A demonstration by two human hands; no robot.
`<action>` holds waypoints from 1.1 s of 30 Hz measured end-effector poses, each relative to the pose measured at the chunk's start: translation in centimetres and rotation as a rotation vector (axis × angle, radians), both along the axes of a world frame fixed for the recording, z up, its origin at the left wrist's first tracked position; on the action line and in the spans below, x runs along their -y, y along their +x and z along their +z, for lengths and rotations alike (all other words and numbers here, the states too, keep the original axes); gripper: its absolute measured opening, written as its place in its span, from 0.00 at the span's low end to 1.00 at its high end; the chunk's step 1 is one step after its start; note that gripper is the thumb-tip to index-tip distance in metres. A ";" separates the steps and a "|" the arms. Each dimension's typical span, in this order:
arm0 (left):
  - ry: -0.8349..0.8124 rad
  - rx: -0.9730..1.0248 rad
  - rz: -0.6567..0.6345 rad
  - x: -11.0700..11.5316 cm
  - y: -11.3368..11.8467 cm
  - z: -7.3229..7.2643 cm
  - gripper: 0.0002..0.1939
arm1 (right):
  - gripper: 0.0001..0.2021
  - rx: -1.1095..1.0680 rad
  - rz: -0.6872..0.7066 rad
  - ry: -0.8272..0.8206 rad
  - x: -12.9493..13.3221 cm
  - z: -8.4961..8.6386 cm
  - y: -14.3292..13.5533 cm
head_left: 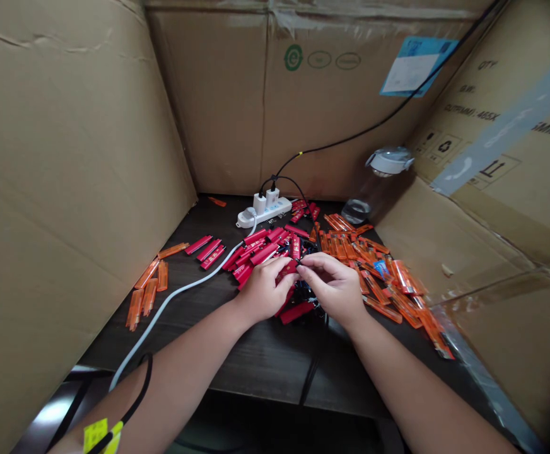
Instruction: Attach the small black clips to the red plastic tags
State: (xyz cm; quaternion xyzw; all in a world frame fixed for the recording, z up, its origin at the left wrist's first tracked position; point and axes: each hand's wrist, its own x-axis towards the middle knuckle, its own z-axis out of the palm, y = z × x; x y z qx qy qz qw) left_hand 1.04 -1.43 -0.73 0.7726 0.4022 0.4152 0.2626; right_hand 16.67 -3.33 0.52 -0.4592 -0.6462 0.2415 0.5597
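In the middle of the table, my left hand [266,287] pinches a red lighter [288,268] between thumb and fingers. My right hand [334,284] is closed at the lighter's right end, its thumb and fingertips on a small black part [298,262] there. Beyond and beside my left hand lies a heap of red lighters [263,252]. Small dark parts [309,296] lie between and under my hands, partly hidden. To the right of my right hand are many translucent orange lighter bodies [374,284].
A white power strip [275,213] with plugs stands at the back, its white cable [175,293] crossing left. A clear bottle [367,192] is behind right. Cardboard walls [228,113] enclose the table [256,372]. A few red and orange lighters [149,293] lie left.
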 end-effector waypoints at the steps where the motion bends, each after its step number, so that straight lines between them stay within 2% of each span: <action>1: 0.008 -0.002 0.000 0.0 0.0 0.0 0.10 | 0.04 0.012 0.001 0.015 0.0 0.0 0.0; 12: -0.003 0.012 0.003 0.2 -0.1 0.3 0.11 | 0.05 0.003 0.068 0.018 0.2 0.0 0.0; 18: -0.112 0.013 -0.027 0.6 -0.4 0.9 0.11 | 0.07 -0.080 0.165 -0.115 0.5 0.3 0.0; 27: -0.095 -0.005 0.059 0.7 -0.5 1.6 0.17 | 0.10 -0.168 0.254 -0.317 0.6 0.8 0.0; 33: -0.092 0.002 0.050 0.6 -0.5 1.5 0.16 | 0.09 -0.316 0.316 -0.395 0.2 0.0 0.3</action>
